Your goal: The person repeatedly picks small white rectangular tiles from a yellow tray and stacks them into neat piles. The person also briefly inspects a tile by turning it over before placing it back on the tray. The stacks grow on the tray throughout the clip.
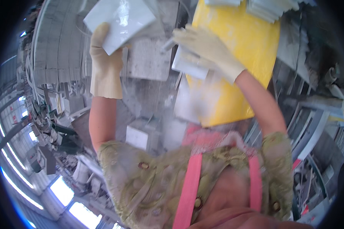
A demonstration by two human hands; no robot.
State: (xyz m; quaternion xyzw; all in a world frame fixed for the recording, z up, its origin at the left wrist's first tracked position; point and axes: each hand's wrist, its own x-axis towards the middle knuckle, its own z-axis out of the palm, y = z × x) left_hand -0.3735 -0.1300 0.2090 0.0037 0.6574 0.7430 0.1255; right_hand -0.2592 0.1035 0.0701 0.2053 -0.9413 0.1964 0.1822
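My left hand (101, 42), in a cream glove with a ribbed cuff, grips a glossy white square tile (122, 23) by its near left edge. The thumb lies on top of the tile and the other fingers are hidden under it. My right hand (204, 42), gloved alike, is stretched out over the left part of a yellow board (233, 91). Its fingers are extended and blurred by motion. Just below that hand lies a white block-like piece (188, 65). Whether the palm touches this piece I cannot tell.
Stacked white tiles (271, 8) lie at the board's far end. A grey slab (147, 63) sits between my hands, beside a grey slatted surface (57, 45) at the left. A white-faced box (137, 137) stands low, near my body. Metal frames (313, 133) are at the right.
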